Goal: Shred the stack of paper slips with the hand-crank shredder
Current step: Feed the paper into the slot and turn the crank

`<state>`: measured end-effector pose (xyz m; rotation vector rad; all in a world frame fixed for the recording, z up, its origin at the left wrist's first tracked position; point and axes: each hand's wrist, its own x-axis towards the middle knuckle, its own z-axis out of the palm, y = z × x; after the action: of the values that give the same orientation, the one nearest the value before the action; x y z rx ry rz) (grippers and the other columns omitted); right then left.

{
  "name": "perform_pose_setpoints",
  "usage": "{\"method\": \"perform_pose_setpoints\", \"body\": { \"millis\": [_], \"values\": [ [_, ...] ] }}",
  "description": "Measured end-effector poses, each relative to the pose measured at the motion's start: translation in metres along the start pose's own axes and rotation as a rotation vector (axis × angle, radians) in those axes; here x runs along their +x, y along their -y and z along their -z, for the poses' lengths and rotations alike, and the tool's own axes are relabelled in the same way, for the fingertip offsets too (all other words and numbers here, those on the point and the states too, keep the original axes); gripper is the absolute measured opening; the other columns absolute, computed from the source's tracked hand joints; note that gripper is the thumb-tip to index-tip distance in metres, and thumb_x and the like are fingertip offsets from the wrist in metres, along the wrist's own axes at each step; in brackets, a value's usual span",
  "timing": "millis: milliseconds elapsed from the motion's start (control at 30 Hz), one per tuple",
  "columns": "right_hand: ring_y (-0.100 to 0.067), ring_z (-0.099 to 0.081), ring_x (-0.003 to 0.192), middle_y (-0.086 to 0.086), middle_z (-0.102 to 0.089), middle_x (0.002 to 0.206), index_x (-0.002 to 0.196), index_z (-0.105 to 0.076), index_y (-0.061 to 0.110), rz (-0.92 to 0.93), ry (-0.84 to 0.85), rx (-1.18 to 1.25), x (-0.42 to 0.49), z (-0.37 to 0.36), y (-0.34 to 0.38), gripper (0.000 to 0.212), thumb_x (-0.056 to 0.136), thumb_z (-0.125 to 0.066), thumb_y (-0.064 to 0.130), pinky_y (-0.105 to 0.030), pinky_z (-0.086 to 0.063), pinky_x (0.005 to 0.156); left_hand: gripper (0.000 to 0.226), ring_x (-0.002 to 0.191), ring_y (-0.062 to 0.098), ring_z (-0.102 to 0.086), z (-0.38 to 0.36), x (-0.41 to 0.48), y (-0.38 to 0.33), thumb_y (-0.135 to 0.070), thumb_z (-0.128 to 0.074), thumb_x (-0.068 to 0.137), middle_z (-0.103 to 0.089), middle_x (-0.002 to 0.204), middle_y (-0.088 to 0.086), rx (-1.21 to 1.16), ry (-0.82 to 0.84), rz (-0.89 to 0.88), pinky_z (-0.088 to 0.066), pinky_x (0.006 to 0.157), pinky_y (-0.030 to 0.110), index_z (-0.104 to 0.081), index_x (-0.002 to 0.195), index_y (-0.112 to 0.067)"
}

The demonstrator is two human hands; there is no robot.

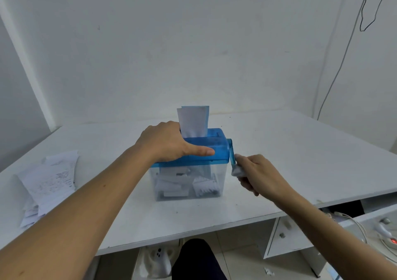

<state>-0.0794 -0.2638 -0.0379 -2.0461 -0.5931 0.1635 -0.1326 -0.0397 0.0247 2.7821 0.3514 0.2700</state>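
A hand-crank shredder with a blue lid (217,148) and a clear bin (189,183) stands at the middle of the white table (300,150). A white paper slip (193,120) stands upright in its top slot. Shredded strips lie inside the bin. My left hand (169,142) grips the lid from the left, thumb along its front edge. My right hand (255,174) grips the white knob of the blue crank (232,155), which points down on the shredder's right side. A stack of printed paper slips (51,180) lies on the table at the left.
The wall rises just behind the table. A drawer unit (285,239) sits under the table's right end, with cables and a device with a red light (393,241) beside it. My knee (195,258) shows below the front edge.
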Motion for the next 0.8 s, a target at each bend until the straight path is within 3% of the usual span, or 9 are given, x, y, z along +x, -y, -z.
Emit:
{"method": "perform_pose_setpoints", "body": {
  "millis": [100,267,367,467,633,800],
  "values": [
    [-0.017,-0.045,0.049,-0.003,-0.054,0.054,0.065,-0.058,0.007,0.055,0.092,0.098,-0.003,0.025,0.019,0.050,0.100,-0.051,0.042,-0.028,-0.040,0.052,0.099,0.088,0.012,-0.060,0.003,0.001,-0.001,-0.100,-0.061,0.038,-0.065,0.100,-0.014,-0.024,0.030,0.004,-0.054,0.082,0.038,-0.061,0.114,-0.037],
    [-0.013,-0.049,0.053,-0.001,-0.053,0.055,0.058,-0.061,0.014,0.110,0.260,0.090,0.007,0.043,0.028,0.044,0.091,-0.063,0.044,-0.026,-0.044,0.058,0.101,0.085,0.013,-0.063,0.003,0.002,-0.002,-0.102,-0.059,0.033,-0.067,0.094,-0.012,-0.020,0.045,0.003,-0.056,0.082,0.040,-0.063,0.108,-0.034],
    [-0.014,-0.037,0.049,0.006,-0.036,0.049,0.043,-0.046,0.024,0.190,0.126,0.332,0.016,0.034,0.029,0.053,0.090,-0.059,0.047,-0.028,-0.041,0.057,0.111,0.085,0.014,-0.063,0.002,0.003,-0.001,-0.103,-0.053,0.024,-0.068,0.096,-0.011,-0.017,0.036,0.010,-0.056,0.082,0.042,-0.064,0.109,-0.032],
    [-0.017,-0.040,0.046,0.004,-0.037,0.046,0.040,-0.045,0.025,0.242,-0.047,0.304,0.029,0.025,0.033,0.060,0.096,-0.059,0.042,-0.032,-0.042,0.058,0.110,0.086,0.013,-0.063,0.002,0.003,-0.002,-0.102,-0.053,0.026,-0.068,0.097,-0.011,-0.025,0.038,0.004,-0.056,0.084,0.042,-0.063,0.111,-0.034],
    [-0.015,-0.050,0.046,0.001,-0.052,0.048,0.058,-0.060,0.014,0.266,-0.201,0.232,0.048,0.029,0.043,0.050,0.097,-0.059,0.044,-0.026,-0.047,0.053,0.107,0.088,0.012,-0.062,0.003,0.003,-0.002,-0.101,-0.056,0.026,-0.066,0.099,-0.013,-0.041,0.039,0.006,-0.055,0.084,0.039,-0.062,0.110,-0.035],
    [-0.010,-0.059,0.053,0.002,-0.060,0.059,0.071,-0.067,0.013,0.108,-0.232,0.257,0.081,0.028,0.054,0.041,0.095,-0.058,0.045,-0.025,-0.049,0.055,0.106,0.087,0.012,-0.062,0.002,0.003,-0.002,-0.102,-0.055,0.025,-0.067,0.096,-0.014,-0.040,0.028,-0.005,-0.056,0.083,0.040,-0.064,0.109,-0.037]
  ]
}}
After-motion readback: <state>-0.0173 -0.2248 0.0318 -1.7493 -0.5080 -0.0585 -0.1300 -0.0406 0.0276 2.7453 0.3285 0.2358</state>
